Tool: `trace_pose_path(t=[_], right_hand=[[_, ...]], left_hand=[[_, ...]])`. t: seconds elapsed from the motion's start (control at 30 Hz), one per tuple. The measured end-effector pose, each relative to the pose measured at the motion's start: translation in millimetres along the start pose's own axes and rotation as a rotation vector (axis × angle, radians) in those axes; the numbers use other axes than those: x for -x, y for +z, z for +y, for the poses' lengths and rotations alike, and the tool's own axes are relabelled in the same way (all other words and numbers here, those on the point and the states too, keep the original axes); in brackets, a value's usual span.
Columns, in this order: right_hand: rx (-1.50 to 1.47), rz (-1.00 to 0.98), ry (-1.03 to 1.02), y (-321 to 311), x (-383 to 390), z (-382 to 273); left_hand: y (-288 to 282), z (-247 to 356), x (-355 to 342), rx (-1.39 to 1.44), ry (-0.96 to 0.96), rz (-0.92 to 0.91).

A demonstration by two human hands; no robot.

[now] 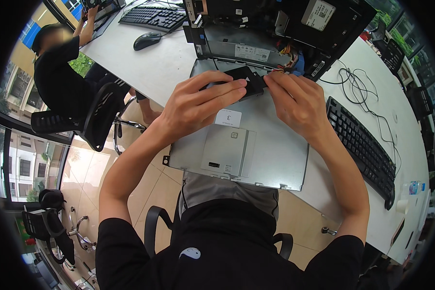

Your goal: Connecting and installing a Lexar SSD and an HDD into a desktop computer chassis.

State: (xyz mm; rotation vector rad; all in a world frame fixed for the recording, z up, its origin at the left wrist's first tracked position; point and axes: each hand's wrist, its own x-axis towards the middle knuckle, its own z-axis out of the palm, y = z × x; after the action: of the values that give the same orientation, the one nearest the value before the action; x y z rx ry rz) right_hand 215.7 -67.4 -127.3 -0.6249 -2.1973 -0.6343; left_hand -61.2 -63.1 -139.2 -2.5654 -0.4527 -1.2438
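My left hand (193, 99) is closed on a flat black drive (250, 76) with a small white mark, fingers over its top. At the drive's right end my right hand (297, 101) pinches a small black cable connector (265, 81); whether it is seated in the drive cannot be made out. Coloured wires (289, 60) run from behind my right fingers into an open desktop computer case (256, 36). Both hands are above a bare metal side panel (280, 150), which lies flat in front of the case and bears a white label (228, 117).
Right of the panel lies a black keyboard (360, 145), with a loose black cable (357, 84) behind it. Another keyboard (152, 18) and a mouse (147, 41) are on the white table (166, 60) at back left. A co-worker (58, 72) sits at the left.
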Motion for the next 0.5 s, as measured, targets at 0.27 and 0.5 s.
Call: trace_pose_path(t=[0.27,0.5], right_hand=[[-0.033,0.041,0.003,-0.5,0.1,-1.7],[0.000,0.053,0.249,-13.0,9.8,26.0]], left_hand=[[-1.6,2.3,3.2,-0.022,0.007,0.017],[-24.7,-0.4,11.6,-0.078,-0.034,0.056]])
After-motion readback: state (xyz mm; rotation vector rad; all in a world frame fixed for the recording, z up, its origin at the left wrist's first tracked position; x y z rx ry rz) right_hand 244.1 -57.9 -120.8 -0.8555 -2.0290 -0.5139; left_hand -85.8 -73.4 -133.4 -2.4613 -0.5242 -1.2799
